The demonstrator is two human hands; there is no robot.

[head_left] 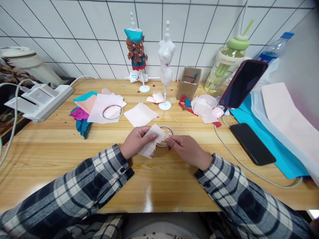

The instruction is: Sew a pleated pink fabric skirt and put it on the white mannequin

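Observation:
My left hand [138, 140] grips a pale pink piece of paper [152, 142] with its thumb on top. The paper's right edge is torn and jagged. At that edge the fingers of my right hand [185, 148] are pinched together; what sits between the fingertips is too small to make out. Under the paper and fingertips lies a metal ring [171, 130] with small pale scraps inside it. Just behind my hands a pale pink square sheet [141, 114] rests flat on the wood table [104, 186].
Two small mannequins stand behind: a dressed one [136, 49] and a bare white one [166, 59]. Coloured sheets [87, 106] and another ring [112, 112] lie left. A cardboard box [189, 83], bottle [225, 63], propped phone [243, 83], flat phone [252, 143] and cable [231, 155] occupy the right.

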